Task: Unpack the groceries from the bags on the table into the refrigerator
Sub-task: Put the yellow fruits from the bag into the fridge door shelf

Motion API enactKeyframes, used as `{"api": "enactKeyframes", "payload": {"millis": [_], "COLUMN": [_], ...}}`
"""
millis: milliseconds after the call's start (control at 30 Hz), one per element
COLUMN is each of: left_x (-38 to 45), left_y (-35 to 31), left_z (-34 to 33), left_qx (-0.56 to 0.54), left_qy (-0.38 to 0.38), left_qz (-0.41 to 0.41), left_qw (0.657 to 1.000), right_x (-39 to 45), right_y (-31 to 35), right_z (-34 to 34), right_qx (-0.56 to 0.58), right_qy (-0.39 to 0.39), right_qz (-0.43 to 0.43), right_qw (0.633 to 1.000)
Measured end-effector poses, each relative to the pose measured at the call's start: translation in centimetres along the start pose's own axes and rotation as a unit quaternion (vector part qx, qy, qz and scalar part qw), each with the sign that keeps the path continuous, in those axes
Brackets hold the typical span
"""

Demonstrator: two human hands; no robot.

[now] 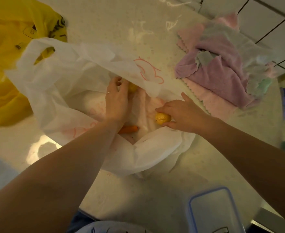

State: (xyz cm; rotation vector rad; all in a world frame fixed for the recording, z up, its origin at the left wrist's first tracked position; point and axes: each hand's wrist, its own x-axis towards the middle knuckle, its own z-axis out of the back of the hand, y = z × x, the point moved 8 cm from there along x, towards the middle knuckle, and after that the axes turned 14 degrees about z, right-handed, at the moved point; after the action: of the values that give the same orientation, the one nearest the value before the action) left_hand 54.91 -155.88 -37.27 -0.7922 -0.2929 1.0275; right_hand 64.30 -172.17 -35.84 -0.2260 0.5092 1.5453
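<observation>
Right hand (183,113): fingers curled over a yellow lemon (163,118), thumb on the near side, gripping it inside the open white plastic bag (67,78). Lemon sits on the bag's inner floor, right side, near the front rim.

Left hand (117,98): reaching deeper into the same bag, fingers bent down around a 2nd yellow fruit (132,87), which is mostly hidden behind the fingers and the bag's upper flap. Contact looks likely, but whether it is actually gripped I cannot tell. Ring on 1 finger.

Bag contents visible: the 2 yellow fruits plus 1 orange carrot (129,129) lying on the bag floor just under the left wrist, tip pointing right. Bag mouth faces the camera, upper flap with red line print hangs over the back of the opening, 1 handle loop sticks up at upper left.

Bag lies on a pale speckled desk (118,19). Yellow plastic bag (8,64) just behind and left of the white one, overlapping its handle; contents not visible. Pile of pink and purple cloths (222,76) to the right, with a thin clear plastic sheet over part of it. Clear container lid with blue rim (212,211) at near right on the desk. Tiled wall at top right.
</observation>
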Motion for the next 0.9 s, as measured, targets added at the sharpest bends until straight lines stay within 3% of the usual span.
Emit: {"api": "enactKeyframes", "payload": {"millis": [100, 300, 433, 667, 900], "left_x": [0.3, -0.3, -2.9, -8.4, -10.8], "left_y": [-0.4, -0.1, 0.3, 0.9, 2.6], "left_z": [-0.5, -0.4, 1.7, 9.7, 19.2], "left_qx": [0.044, 0.014, 0.007, -0.048, -0.091], "left_qy": [-0.011, 0.047, 0.057, -0.013, -0.09], "left_qz": [-0.041, 0.035, 0.026, -0.034, -0.057], "left_qw": [0.998, 0.998, 0.998, 0.998, 0.99], "right_x": [-0.1, -0.7, -1.7, -2.2, -0.9], "right_y": [0.0, 1.0, 2.8, 7.9, 14.4], "right_z": [0.1, 0.6, 2.3, 5.6, 11.2], "right_qx": [0.007, 0.056, 0.083, 0.079, 0.133], "right_qy": [-0.014, -0.048, -0.106, -0.271, -0.379], "right_qz": [0.0, -0.028, -0.044, -0.013, 0.03], "right_qw": [1.0, 0.997, 0.99, 0.959, 0.915]}}
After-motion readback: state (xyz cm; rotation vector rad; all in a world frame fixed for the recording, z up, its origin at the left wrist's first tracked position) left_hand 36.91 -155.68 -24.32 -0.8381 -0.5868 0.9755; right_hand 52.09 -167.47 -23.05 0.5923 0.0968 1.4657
